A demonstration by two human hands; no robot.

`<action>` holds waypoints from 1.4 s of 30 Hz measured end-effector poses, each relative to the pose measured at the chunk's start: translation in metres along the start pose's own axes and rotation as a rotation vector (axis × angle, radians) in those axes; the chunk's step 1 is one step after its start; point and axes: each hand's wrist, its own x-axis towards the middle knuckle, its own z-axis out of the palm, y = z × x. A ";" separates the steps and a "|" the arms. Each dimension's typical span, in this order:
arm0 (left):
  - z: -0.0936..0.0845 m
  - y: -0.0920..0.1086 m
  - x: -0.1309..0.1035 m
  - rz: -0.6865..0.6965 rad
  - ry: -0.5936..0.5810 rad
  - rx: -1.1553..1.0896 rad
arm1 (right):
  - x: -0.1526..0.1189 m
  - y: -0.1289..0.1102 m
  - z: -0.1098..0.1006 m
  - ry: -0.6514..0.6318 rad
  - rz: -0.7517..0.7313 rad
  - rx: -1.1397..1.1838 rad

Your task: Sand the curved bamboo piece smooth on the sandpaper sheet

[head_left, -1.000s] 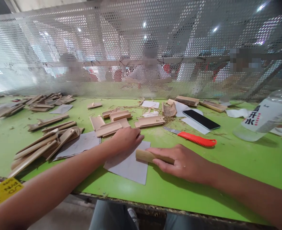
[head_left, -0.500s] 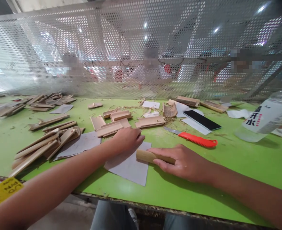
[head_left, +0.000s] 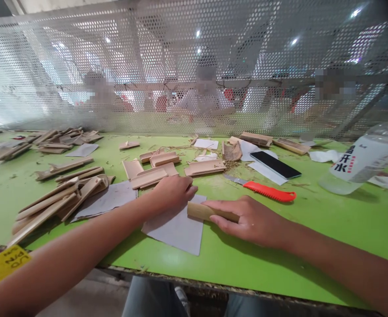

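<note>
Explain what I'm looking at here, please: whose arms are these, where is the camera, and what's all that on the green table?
No machine here: a person wears a camera on the head, looking down at their own bare arms. The left hand presses flat on a grey sheet of sandpaper. The right hand grips a short tan bamboo piece resting on that sheet. On the green table lie stacks of tan bamboo strips, an orange-handled knife, a black phone and a clear plastic bottle. Other people sit behind the white perforated screen.
</note>
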 end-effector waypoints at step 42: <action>-0.001 0.000 0.000 -0.015 -0.019 -0.053 | 0.001 0.004 0.000 0.004 -0.014 -0.075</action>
